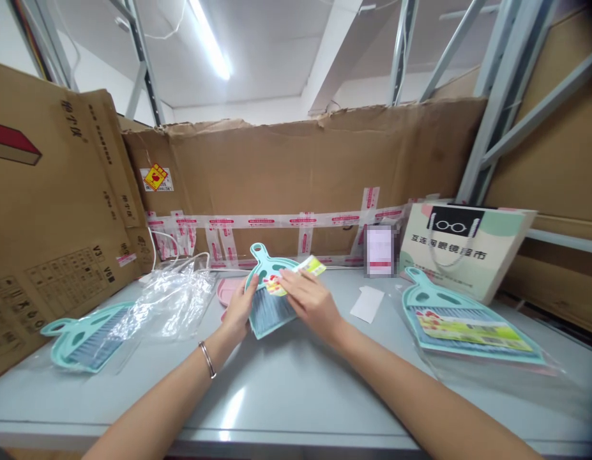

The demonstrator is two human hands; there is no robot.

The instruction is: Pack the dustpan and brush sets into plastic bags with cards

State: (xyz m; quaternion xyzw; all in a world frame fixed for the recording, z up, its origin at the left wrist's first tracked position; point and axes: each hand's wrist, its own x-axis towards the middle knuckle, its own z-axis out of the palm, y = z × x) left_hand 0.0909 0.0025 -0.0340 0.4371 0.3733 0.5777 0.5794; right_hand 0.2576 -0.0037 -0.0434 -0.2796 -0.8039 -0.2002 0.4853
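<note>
A mint dustpan with a grey-blue brush (271, 313) is held up over the middle of the table, its handle pointing away. My left hand (241, 306) grips its left edge, with a silver bracelet on the wrist. Across the dustpan lies a yellow-green printed card (312, 266). My right hand (312, 303) presses on the card with its fingers together, hiding part of it. Behind my left hand a pink dustpan (226, 291) shows in part on the table.
Clear plastic bags (174, 300) and a mint dustpan set (92, 338) lie left. At right are a bagged set with a card (468, 329), a paper bag (468, 246) and a white slip (367, 304). Cardboard (276, 166) walls the back of the table (276, 396).
</note>
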